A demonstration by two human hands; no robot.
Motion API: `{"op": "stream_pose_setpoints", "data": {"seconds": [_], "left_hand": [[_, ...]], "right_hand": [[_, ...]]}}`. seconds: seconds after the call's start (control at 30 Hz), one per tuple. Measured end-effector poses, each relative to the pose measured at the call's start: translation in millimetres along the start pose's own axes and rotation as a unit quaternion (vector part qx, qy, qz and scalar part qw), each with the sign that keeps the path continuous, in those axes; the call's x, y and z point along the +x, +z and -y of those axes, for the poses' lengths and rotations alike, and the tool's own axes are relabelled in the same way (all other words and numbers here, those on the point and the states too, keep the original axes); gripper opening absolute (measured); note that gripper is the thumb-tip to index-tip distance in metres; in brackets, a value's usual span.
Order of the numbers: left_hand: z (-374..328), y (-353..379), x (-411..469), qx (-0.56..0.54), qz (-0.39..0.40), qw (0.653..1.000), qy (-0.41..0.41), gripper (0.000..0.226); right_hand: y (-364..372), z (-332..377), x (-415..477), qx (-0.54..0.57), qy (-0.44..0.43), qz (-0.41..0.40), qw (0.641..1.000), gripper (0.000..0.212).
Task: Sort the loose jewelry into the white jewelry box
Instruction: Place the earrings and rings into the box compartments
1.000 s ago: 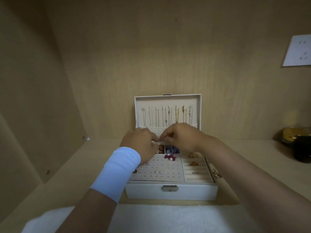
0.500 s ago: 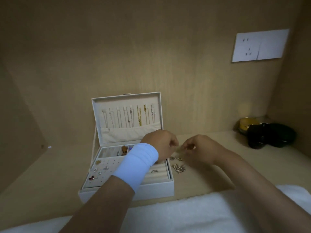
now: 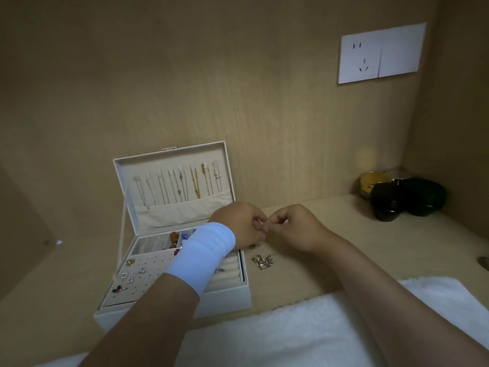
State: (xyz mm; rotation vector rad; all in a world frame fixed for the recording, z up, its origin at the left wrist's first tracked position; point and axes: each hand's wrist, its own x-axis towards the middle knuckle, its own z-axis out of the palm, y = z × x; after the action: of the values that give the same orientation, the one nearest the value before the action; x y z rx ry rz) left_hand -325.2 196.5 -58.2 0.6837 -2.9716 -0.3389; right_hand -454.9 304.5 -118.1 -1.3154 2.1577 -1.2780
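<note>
Head view: left hand and right hand fingers curled, tips meeting right of open box; cannot tell if pinching anything. Loose jewelry on tabletop just beside box.

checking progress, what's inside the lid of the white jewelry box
Silver and gold chains hang in the open lid. A fabric pocket hides their lower ends, and the left hand covers the pocket's right corner.

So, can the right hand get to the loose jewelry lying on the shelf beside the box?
Probably yes. The loose jewelry lies on the bare shelf close to the right hand, nothing between. Its curled fingers meet those of the left hand, perhaps around something small, so it may need freeing first.
</note>
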Motion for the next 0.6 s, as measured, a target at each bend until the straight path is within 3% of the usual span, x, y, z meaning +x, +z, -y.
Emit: {"op": "stream_pose_setpoints", "data": {"seconds": [0.13, 0.33, 0.4, 0.47, 0.53, 0.6], "left_hand": [[5, 1, -3, -0.148, -0.082, 0.986, -0.005, 0.014], [16, -1, -10, -0.172, -0.149, 0.974, -0.02, 0.012], [19, -3, -12, -0.152, -0.159, 0.975, -0.034, 0.013], [21, -5, -15, -0.126, -0.168, 0.977, -0.043, 0.01], [23, -8, -20, -0.111, -0.175, 0.977, -0.044, 0.009], [26, -8, -24, -0.107, -0.173, 0.978, -0.039, 0.014]], "right_hand": [[-6, 17, -7, 0.151, 0.03, -0.009, 0.988, 0.02], [5, 22, 0, 0.188, 0.082, -0.036, 0.978, 0.039], [9, 18, 2, 0.134, 0.064, -0.037, 0.988, 0.038], [13, 13, 3, -0.026, 0.023, -0.024, 0.999, 0.025], [19, 12, -1, -0.171, 0.011, 0.025, 0.985, 0.02], [23, 15, -3, -0.234, 0.013, 0.049, 0.971, 0.022]]}}
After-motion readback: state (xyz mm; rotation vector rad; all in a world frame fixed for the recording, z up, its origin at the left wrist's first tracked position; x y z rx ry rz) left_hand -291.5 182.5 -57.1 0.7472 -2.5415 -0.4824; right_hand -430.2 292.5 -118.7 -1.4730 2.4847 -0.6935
